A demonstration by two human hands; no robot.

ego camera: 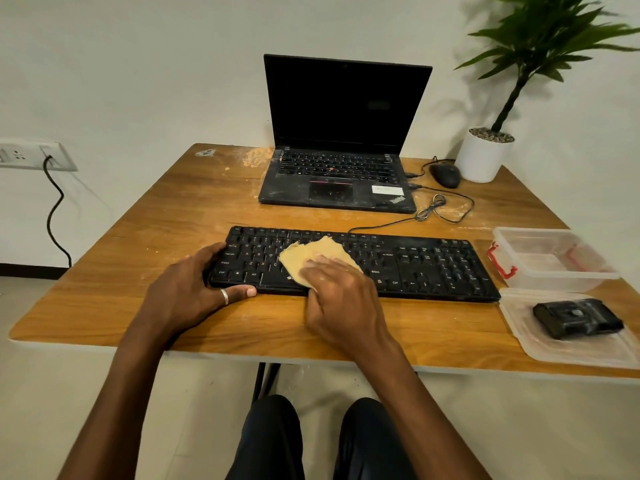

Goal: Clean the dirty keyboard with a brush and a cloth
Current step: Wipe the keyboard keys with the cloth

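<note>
Keyboard: the black keyboard (433, 268) lay across the middle of the wooden bench (104, 282), parallel to its near edge, and its cable ran toward the far side.
Cloth: a tan cloth (311, 252) was spread on the keys left of the keyboard's centre, its near part hidden under the right hand.
Right hand: the right hand (343, 296) lay palm down on the cloth, its fingers (322, 268) together and nearly flat, pressing the cloth onto the keys.
Left hand: the left hand (194, 289) gripped the keyboard's left end, fingers curled over the end keys and the thumb, wearing a ring, along the front edge.
Laptop: an open laptop (343, 133) with a dark screen and dusty deck stood at the middle of the far edge.
Dust: a pale crumbly patch (256, 155) lay on the bench just left of the laptop.
Mouse: a black mouse (445, 174) sat near the far right corner, beside a white pot (481, 157) with a green plant.
Container: a clear plastic container (554, 258) with red clips stood at the right edge, just beside the keyboard's right end.
Lid: a clear lid (554, 348) lay at the near right corner with a black object (578, 318) on it; what it was I could not tell.
</note>
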